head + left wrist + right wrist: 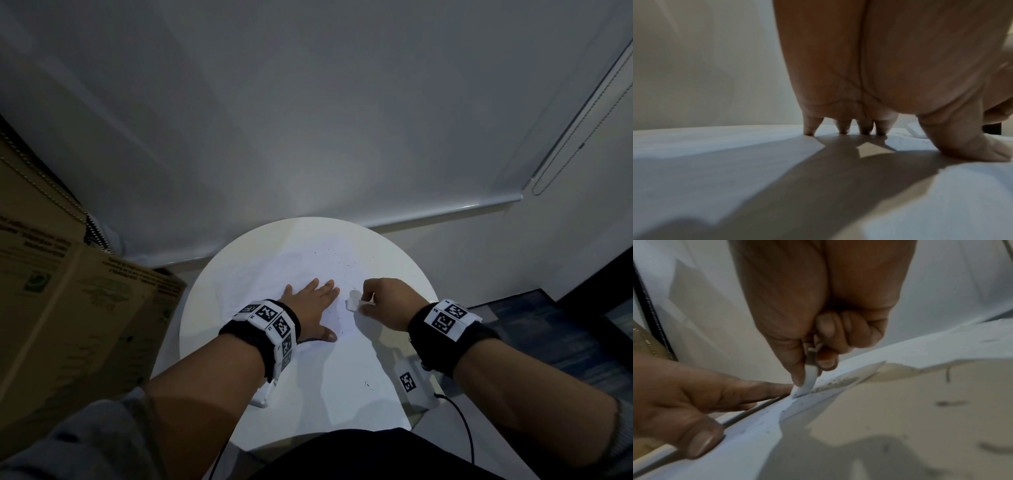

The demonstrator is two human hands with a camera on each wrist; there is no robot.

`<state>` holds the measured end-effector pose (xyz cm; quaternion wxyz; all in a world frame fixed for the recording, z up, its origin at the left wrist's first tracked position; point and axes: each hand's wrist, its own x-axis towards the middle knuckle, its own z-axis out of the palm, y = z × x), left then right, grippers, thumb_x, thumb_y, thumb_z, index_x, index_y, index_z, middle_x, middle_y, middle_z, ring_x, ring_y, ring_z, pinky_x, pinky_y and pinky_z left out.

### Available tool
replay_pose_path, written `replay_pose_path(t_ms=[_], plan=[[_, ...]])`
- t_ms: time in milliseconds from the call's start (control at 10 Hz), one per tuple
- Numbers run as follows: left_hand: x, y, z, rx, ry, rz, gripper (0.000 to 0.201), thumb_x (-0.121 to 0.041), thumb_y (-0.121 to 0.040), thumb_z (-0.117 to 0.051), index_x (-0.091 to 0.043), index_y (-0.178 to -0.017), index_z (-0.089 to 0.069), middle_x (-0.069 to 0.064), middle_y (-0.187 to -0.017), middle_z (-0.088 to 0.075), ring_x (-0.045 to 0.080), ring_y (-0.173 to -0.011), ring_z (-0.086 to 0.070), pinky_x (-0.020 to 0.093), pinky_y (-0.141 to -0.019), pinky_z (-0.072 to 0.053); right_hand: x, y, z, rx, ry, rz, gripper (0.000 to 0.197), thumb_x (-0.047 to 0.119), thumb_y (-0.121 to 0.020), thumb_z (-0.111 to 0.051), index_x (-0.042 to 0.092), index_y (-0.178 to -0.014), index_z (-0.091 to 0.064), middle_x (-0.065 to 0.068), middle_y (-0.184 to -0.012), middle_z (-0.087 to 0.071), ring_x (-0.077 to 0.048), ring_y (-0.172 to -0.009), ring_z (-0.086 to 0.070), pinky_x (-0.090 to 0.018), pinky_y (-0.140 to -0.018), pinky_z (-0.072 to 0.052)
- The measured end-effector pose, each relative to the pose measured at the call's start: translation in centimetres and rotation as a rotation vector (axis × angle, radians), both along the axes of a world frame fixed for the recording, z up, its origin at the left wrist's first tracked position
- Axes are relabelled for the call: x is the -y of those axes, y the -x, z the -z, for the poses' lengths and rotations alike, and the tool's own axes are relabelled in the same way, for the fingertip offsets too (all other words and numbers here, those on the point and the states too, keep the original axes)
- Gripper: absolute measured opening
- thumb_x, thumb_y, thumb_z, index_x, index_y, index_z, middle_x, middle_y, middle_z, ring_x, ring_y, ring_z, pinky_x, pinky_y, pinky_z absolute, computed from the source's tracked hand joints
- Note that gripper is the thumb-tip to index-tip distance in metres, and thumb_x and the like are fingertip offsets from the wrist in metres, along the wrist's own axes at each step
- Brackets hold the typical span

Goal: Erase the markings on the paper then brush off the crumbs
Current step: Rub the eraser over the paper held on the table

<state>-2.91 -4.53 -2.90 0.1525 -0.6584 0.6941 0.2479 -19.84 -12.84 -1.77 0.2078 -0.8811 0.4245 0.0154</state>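
Note:
A white sheet of paper (pixel 274 274) lies on the round white table (pixel 212 308). My left hand (pixel 310 305) presses flat on the paper, fingers spread and straight; in the left wrist view its fingertips (pixel 843 129) touch the sheet. My right hand (pixel 380 301) pinches a small white eraser (pixel 352 301) between thumb and fingers, its tip down on the paper (pixel 900 402) just right of the left index finger. The eraser (pixel 807 382) shows clearly in the right wrist view beside the left hand (pixel 694 395). Dark eraser crumbs (pixel 342 263) are scattered over the sheet's far right part.
A brown cardboard box (pixel 68 301) stands close at the left of the table. A white wall and a window sill (pixel 445 210) run behind. A few crumbs (pixel 367 385) lie near the front of the table. A black cable (pixel 462 425) hangs at the right.

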Motion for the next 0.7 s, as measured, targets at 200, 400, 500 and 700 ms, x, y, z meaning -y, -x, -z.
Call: replay_pose_path(t_ms=[200, 400, 500, 700], plan=[[0.0, -0.1, 0.0, 0.008, -0.008, 0.002, 0.102, -0.055, -0.089, -0.059, -0.018, -0.155, 0.009, -0.005, -0.163, 0.016, 0.019, -0.15, 0.013, 0.057, -0.118, -0.004, -0.8, -0.3, -0.1, -0.071, -0.099, -0.156, 0.02, 0.03, -0.085, -0.065, 0.014, -0.097, -0.064, 0.002, -0.084, -0.059, -0.017, -0.081, -0.053, -0.023, -0.063, -0.035], [0.0, -0.1, 0.1, -0.009, -0.001, 0.003, 0.102, -0.056, -0.089, -0.059, -0.018, -0.156, 0.009, -0.005, -0.163, 0.015, 0.019, -0.15, 0.013, 0.057, -0.119, -0.003, -1.0, -0.7, -0.1, -0.081, -0.055, -0.163, 0.021, 0.03, -0.086, -0.063, 0.013, -0.098, -0.061, -0.003, -0.091, -0.061, -0.017, -0.083, -0.052, -0.024, -0.069, -0.034], [0.0, -0.2, 0.1, -0.008, -0.006, 0.004, 0.103, -0.056, -0.089, -0.059, -0.018, -0.156, 0.009, -0.005, -0.163, 0.015, 0.019, -0.15, 0.012, 0.057, -0.118, -0.003, -1.0, -0.9, -0.2, -0.105, -0.049, -0.182, 0.021, 0.031, -0.087, -0.062, 0.014, -0.1, -0.062, -0.004, -0.098, -0.064, -0.019, -0.088, -0.055, -0.025, -0.071, -0.036], [-0.1, -0.1, -0.1, -0.009, 0.004, 0.002, 0.101, -0.056, -0.089, -0.059, -0.018, -0.156, 0.009, -0.005, -0.163, 0.015, 0.019, -0.15, 0.012, 0.056, -0.119, -0.003, -0.6, -1.2, -0.4, -0.094, -0.079, -0.113, 0.018, 0.03, -0.085, -0.064, 0.014, -0.094, -0.062, -0.003, -0.093, -0.063, -0.016, -0.08, -0.05, -0.025, -0.068, -0.036]])
